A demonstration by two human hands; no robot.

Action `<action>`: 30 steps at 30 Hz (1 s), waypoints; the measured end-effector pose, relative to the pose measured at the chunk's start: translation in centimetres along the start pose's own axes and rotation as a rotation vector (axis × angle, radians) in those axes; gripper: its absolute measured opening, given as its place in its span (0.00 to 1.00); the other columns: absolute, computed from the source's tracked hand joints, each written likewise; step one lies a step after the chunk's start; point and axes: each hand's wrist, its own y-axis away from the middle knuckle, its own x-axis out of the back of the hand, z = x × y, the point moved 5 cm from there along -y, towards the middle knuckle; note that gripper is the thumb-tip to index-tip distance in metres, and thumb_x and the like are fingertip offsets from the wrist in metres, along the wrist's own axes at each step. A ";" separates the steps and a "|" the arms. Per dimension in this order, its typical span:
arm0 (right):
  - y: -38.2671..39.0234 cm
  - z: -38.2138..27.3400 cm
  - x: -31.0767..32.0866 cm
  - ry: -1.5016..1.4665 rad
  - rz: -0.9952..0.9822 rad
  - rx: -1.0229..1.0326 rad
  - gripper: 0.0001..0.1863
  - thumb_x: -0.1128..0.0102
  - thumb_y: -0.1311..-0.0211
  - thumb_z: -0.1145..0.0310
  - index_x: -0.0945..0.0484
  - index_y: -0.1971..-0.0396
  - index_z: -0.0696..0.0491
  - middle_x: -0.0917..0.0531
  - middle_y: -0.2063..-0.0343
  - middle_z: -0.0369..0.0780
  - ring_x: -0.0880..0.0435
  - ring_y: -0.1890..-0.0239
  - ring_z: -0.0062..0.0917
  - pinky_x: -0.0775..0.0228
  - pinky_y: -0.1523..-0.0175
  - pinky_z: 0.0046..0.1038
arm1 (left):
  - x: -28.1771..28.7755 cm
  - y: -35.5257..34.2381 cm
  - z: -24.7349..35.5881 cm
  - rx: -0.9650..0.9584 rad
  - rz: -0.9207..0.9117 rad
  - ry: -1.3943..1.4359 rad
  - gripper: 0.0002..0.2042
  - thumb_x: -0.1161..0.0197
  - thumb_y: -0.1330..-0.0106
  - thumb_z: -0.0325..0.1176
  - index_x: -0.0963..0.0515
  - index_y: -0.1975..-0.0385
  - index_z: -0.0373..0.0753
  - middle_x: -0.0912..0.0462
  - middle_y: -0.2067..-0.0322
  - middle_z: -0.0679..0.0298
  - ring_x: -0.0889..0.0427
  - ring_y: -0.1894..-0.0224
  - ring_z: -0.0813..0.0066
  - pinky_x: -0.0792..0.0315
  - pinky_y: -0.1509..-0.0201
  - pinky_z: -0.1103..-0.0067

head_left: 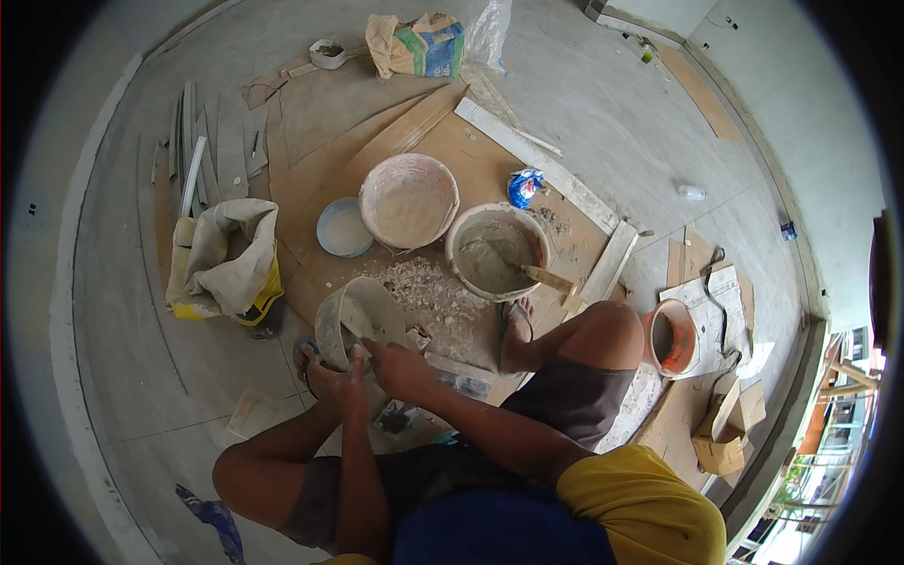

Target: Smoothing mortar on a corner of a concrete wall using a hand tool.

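A pale grey bucket (328,328) is tilted between my feet, its inside smeared with a light coating. My left hand (339,384) is closed on its near rim, thumb up. My right hand (403,371) reaches across to the same rim with curled fingers. From its fingertips a pale flat-bladed tool (356,321) runs into the bucket; its grip is hidden. Ahead stands a round tub (461,247) of grey wet mix, with a wooden-handled tool (549,278) resting in it. Left of that tub is a larger bucket (377,174) with cloudy liquid, beside a shallow blue basin (345,229).
Dry crumbs (424,297) cover the cardboard (315,202). An open sack (226,259) stands at left near strips of board (232,132). A blue packet (524,188) lies beyond the tub. On the right are an orange-lined bucket (670,337) and a cardboard box (725,438).
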 end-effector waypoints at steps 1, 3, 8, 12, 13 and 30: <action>0.6 -0.8 0.4 0.021 0.003 0.020 0.23 0.49 0.37 0.67 0.30 0.41 0.50 0.18 0.65 0.54 0.18 0.63 0.51 0.26 0.58 0.46 | 0.7 0.2 1.0 0.130 -0.042 0.148 0.41 0.32 0.39 0.44 0.52 0.36 0.34 0.48 0.37 0.49 0.47 0.33 0.60 0.49 0.31 0.70; -1.4 -0.3 1.2 0.050 0.024 0.076 0.22 0.50 0.37 0.67 0.30 0.42 0.52 0.18 0.68 0.54 0.18 0.62 0.49 0.27 0.59 0.46 | 0.5 -0.9 2.1 0.235 -0.055 0.312 0.39 0.33 0.39 0.44 0.51 0.37 0.32 0.51 0.36 0.49 0.48 0.33 0.58 0.49 0.32 0.69; -1.3 0.9 -0.7 0.031 0.033 0.045 0.22 0.51 0.37 0.67 0.29 0.43 0.53 0.18 0.68 0.55 0.18 0.62 0.48 0.28 0.59 0.47 | -0.2 0.0 0.4 0.060 -0.009 -0.002 0.35 0.34 0.37 0.38 0.50 0.39 0.35 0.44 0.41 0.50 0.41 0.38 0.60 0.46 0.34 0.68; -0.8 -0.6 0.5 -0.044 0.025 0.091 0.22 0.51 0.37 0.67 0.29 0.43 0.53 0.18 0.68 0.54 0.18 0.62 0.48 0.28 0.57 0.47 | 1.8 0.0 1.8 0.131 0.078 0.482 0.40 0.27 0.47 0.48 0.41 0.44 0.26 0.37 0.46 0.42 0.38 0.40 0.48 0.43 0.36 0.62; -1.8 1.1 0.5 -0.032 -0.003 0.035 0.22 0.51 0.37 0.67 0.30 0.43 0.53 0.18 0.68 0.55 0.18 0.62 0.49 0.28 0.56 0.47 | 1.9 -0.1 1.8 0.061 0.072 0.347 0.40 0.27 0.47 0.48 0.41 0.44 0.26 0.37 0.46 0.42 0.37 0.40 0.49 0.42 0.37 0.62; -0.4 -0.6 0.3 -0.096 0.025 0.069 0.21 0.52 0.36 0.66 0.28 0.45 0.55 0.19 0.65 0.57 0.19 0.60 0.50 0.29 0.54 0.47 | 0.7 -0.2 -0.2 0.065 0.069 0.265 0.37 0.32 0.39 0.39 0.49 0.38 0.34 0.43 0.43 0.51 0.41 0.39 0.60 0.44 0.36 0.69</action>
